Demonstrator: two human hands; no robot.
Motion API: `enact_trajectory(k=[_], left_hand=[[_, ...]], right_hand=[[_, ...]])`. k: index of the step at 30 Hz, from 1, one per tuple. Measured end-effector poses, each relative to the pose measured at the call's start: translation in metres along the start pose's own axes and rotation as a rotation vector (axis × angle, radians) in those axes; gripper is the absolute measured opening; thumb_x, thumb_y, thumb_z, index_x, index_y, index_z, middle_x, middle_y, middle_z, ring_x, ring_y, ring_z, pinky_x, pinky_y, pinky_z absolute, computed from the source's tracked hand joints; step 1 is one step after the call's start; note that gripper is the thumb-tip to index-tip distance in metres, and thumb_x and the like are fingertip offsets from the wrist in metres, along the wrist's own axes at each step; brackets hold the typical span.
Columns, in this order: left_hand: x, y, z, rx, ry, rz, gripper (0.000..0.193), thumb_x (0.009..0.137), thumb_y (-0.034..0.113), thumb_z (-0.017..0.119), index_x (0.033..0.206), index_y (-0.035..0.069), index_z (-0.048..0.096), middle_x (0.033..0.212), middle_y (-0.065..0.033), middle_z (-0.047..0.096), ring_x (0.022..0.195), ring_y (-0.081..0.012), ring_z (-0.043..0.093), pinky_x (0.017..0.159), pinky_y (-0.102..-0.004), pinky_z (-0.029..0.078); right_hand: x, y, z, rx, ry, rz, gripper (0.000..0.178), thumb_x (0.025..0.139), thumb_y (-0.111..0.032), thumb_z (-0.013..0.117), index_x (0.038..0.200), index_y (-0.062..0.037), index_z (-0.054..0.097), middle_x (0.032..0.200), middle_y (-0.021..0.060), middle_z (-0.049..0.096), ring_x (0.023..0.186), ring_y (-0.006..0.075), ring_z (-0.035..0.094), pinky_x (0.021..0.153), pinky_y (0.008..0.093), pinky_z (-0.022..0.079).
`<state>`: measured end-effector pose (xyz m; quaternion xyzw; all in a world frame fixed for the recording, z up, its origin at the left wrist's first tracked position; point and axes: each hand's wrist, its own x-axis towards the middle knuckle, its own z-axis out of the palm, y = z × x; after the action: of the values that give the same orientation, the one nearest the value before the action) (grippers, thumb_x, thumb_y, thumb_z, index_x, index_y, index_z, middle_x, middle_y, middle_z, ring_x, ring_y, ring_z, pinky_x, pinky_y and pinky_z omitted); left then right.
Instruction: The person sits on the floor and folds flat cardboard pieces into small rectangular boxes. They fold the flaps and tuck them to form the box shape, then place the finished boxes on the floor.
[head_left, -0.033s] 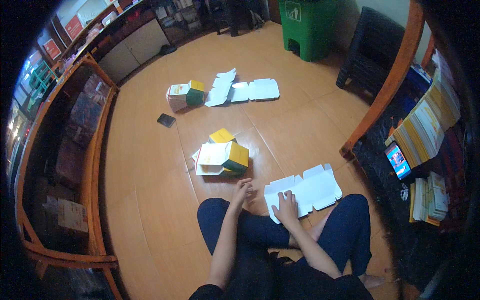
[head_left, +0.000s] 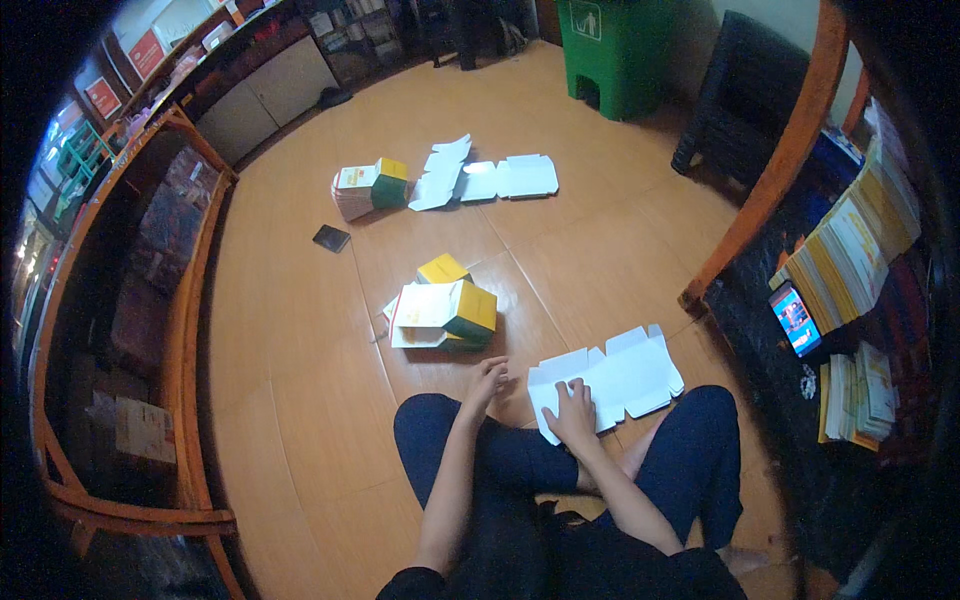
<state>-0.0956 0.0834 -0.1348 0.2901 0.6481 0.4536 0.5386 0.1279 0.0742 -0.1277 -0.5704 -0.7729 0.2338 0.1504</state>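
Observation:
Beside my right knee, flat unfolded white carton blanks (head_left: pixel 640 375) lie in a small stack on the floor. My right hand (head_left: pixel 572 412) rests on their near left part, fingers spread and open. Just left of the blanks, over my left knee, my left hand (head_left: pixel 487 382) holds nothing; its fingers are loosely bent and apart. Ahead of it stand folded yellow, green and white cartons (head_left: pixel 443 316), close together. Farther off sits a row of nested folded cartons (head_left: pixel 370 187), touching or nearly touching more white blanks (head_left: pixel 500 180) laid flat.
A dark flat wallet-like object (head_left: pixel 331 238) lies on the tiled floor. An orange-framed shelf (head_left: pixel 195 370) runs along the left. To the right, a dark surface bears stacked yellow-and-white cards or flat cartons (head_left: pixel 845 260) and a lit phone (head_left: pixel 795 320). A green bin (head_left: pixel 615 60) and dark chair (head_left: pixel 745 100) stand behind.

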Motion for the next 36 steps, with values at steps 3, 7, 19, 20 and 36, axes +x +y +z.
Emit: enact_trajectory(k=[3, 7, 19, 20, 36], left_hand=[[0.003, -0.017, 0.016, 0.271, -0.044, 0.184, 0.038, 0.096, 0.022, 0.06, 0.126, -0.001, 0.065, 0.114, -0.0155, 0.069, 0.101, -0.0223, 0.066, 0.09, -0.0344, 0.052], [-0.001, -0.029, 0.033, 0.453, -0.213, 0.173, 0.039, 0.095, 0.021, 0.061, 0.121, -0.008, 0.064, 0.115, -0.0209, 0.07, 0.108, -0.0278, 0.067, 0.095, -0.0371, 0.051], [-0.005, -0.04, 0.046, 0.438, -0.111, 0.154, 0.035, 0.092, 0.021, 0.068, 0.117, -0.004, 0.068, 0.112, -0.0166, 0.071, 0.102, -0.0254, 0.069, 0.092, -0.0375, 0.053], [-0.006, -0.04, 0.047, 0.428, -0.09, 0.21, 0.036, 0.092, 0.021, 0.068, 0.118, -0.004, 0.068, 0.112, -0.0166, 0.071, 0.102, -0.0258, 0.069, 0.092, -0.0376, 0.054], [-0.042, 0.024, 0.067, 0.279, 0.043, 0.677, 0.034, 0.089, 0.014, 0.071, 0.119, -0.001, 0.063, 0.106, -0.0134, 0.068, 0.097, -0.0212, 0.065, 0.089, -0.0311, 0.051]], right_hand=[[-0.001, 0.001, -0.008, -0.002, 0.007, -0.032, 0.058, 0.077, -0.028, 0.079, 0.124, -0.0038, 0.058, 0.126, 0.0201, 0.049, 0.12, 0.0385, 0.048, 0.094, 0.0528, 0.048], [-0.003, 0.004, -0.009, 0.033, -0.016, -0.02, 0.059, 0.077, -0.025, 0.079, 0.128, -0.0052, 0.057, 0.133, 0.0212, 0.046, 0.125, 0.0381, 0.046, 0.101, 0.0519, 0.044], [0.06, 0.031, -0.036, -0.14, -0.056, -0.246, 0.079, 0.073, -0.016, 0.08, 0.146, -0.0217, 0.049, 0.148, 0.0091, 0.048, 0.145, 0.033, 0.036, 0.117, 0.0507, 0.03], [0.06, 0.03, -0.039, -0.132, -0.082, -0.231, 0.078, 0.073, -0.016, 0.081, 0.144, -0.0213, 0.05, 0.146, 0.0089, 0.05, 0.144, 0.0328, 0.037, 0.117, 0.0499, 0.031], [0.058, 0.022, -0.101, 0.167, 0.07, -0.378, 0.021, 0.082, -0.012, 0.063, 0.102, -0.0082, 0.067, 0.094, 0.0119, 0.072, 0.097, 0.0316, 0.067, 0.1, 0.0458, 0.044]])
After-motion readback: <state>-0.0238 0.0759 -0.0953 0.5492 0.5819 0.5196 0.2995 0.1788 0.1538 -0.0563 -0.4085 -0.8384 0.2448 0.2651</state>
